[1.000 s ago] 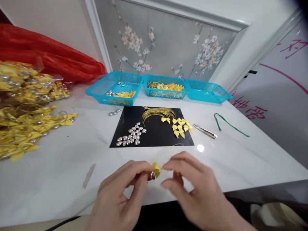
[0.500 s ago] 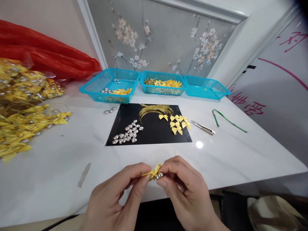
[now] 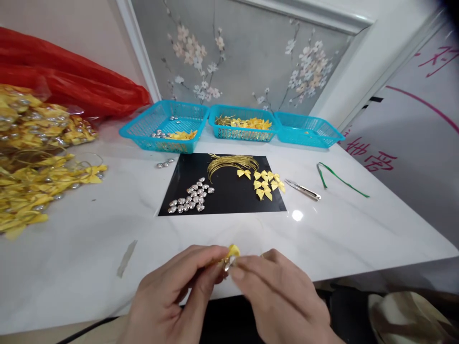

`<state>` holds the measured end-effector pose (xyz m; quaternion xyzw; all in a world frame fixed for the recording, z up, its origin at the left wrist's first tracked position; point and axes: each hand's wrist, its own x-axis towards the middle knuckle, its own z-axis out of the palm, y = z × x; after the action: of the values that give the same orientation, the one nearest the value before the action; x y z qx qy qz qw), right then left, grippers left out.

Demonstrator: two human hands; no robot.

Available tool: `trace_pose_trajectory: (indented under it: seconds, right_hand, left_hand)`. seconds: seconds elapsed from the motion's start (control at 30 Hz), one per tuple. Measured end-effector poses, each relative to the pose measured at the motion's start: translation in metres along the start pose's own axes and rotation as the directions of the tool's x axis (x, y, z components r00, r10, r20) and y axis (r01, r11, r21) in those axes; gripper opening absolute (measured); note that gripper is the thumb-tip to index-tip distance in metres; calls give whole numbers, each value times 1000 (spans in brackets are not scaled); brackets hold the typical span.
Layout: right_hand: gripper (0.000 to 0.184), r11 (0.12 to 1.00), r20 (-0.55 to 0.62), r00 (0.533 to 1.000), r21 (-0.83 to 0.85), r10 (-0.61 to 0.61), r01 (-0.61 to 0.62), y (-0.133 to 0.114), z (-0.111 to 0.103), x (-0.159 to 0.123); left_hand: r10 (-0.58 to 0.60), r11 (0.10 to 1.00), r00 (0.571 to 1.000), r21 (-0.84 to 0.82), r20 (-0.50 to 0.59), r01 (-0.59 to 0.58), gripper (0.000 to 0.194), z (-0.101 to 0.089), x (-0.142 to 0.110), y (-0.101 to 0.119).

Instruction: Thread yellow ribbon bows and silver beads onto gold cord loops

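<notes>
My left hand [image 3: 172, 296] and my right hand [image 3: 279, 298] meet at the near edge of the white table [image 3: 358, 229]. Their fingertips pinch a small yellow bow [image 3: 232, 252] with a silver heart bead against it. Beyond them lies a black mat [image 3: 229, 196]. On it are several silver heart beads [image 3: 190, 199], a bundle of gold cords [image 3: 231, 162] and several yellow bows [image 3: 265, 184].
Three turquoise baskets [image 3: 163, 126] stand in a row at the back, two with yellow bows and beads. A heap of finished yellow bows [image 3: 32, 191] lies far left by a red bag [image 3: 71, 81]. Small snips [image 3: 303, 190] and a green cord [image 3: 337, 179] lie right of the mat.
My right hand has slid down and over, its fingers now flatter across the bow. The bow stays pinched between both hands, turned a little. The camera view barely shifted.
</notes>
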<state>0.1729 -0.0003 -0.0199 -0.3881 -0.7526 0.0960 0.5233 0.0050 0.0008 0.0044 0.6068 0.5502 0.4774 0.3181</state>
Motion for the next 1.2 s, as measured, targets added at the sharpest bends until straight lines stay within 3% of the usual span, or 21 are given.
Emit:
trace_pose_trajectory:
  seconds: [0.13,0.23,0.33,0.5,0.63,0.77,0.9,1.0,1.1,1.13,1.2]
  right_hand:
    - [19,946,-23,967,213,254,-244,-5,6,5]
    - [12,926,-18,955,248,298,-284,-10,15,8]
    - [20,954,-55,970,206,235,-219,-12,21,7]
    - [31,999,-124,992,-43,-34,29,-7,21,2]
    - [25,998,-115,993,-57,-10,3,-9,15,5]
    - [27,958,-77,986,-259,-150,126,-15,17,3]
    - [20,980,-74,983,-123,-166,157,-15,21,-4]
    - [16,988,-21,988,31,-152,153,-12,9,0]
    - [26,989,-93,994,141,59,-46,-6,-6,13]
    - [30,971,-48,988,196,147,-135,-3,-9,18]
    - [29,887,191,947,341,257,-310,5,-10,27]
  left_hand:
    - [0,997,1000,80,-16,1,15,-2,-2,-4]
    - [19,993,999,114,-35,-15,16,-2,-3,-7]
    - [60,989,997,140,-40,-54,18,-3,-4,-11]
    - [130,984,991,126,-32,-125,26,-3,-5,-12]
    - [110,990,993,93,-47,-105,26,-2,-4,-7]
    - [101,992,994,75,35,-103,28,-4,-2,-6]
    - [29,998,999,53,24,-30,22,-8,-2,-10]
    - [19,998,999,51,43,-21,23,-11,-1,-13]
    - [20,999,991,41,130,-25,21,-10,0,-13]
    - [-9,1000,991,25,131,5,19,-10,0,-12]
    - [-105,994,990,-14,96,106,15,-7,1,-9]
